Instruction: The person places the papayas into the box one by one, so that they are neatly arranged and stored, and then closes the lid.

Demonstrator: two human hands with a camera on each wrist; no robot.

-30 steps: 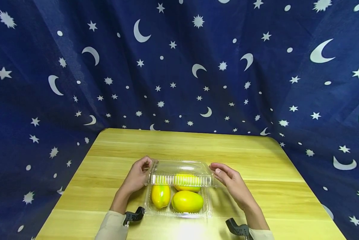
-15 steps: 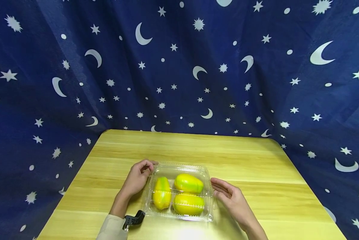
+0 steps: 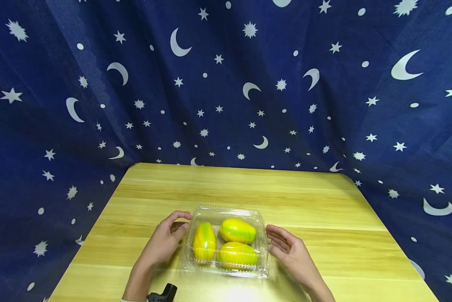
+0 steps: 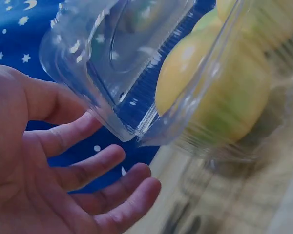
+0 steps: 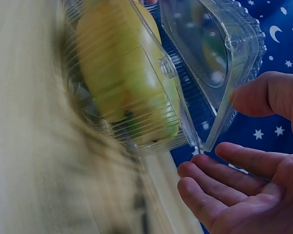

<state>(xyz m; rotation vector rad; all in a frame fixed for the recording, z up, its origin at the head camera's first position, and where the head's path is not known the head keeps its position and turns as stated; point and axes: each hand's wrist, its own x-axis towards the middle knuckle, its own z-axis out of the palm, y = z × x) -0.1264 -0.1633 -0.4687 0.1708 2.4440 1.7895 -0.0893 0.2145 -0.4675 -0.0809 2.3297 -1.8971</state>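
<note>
A clear plastic clamshell box (image 3: 226,274) lies on the table with three yellow mangoes with green patches in it: one on the left (image 3: 204,241), one at the back right (image 3: 237,230) and one at the front right (image 3: 237,253). Its lid (image 5: 224,63) is folded over the fruit but stands ajar in both wrist views. Beside the box's left side is my left hand (image 3: 163,239), fingers loosely bent and holding nothing. My right hand (image 3: 292,251) is at the right side, fingers extended, its thumb at the lid's edge; whether it touches is unclear.
The pale wooden table (image 3: 233,180) extends behind the box and to both sides. A dark blue curtain (image 3: 226,96) with white moons and stars hangs around its back and sides. A black camera mount (image 3: 163,293) sits at my left wrist.
The lid has swung from raised at the back down over the mangoes. My left hand has moved off the box's back left corner, toward me. The right hand came slightly nearer, too.
</note>
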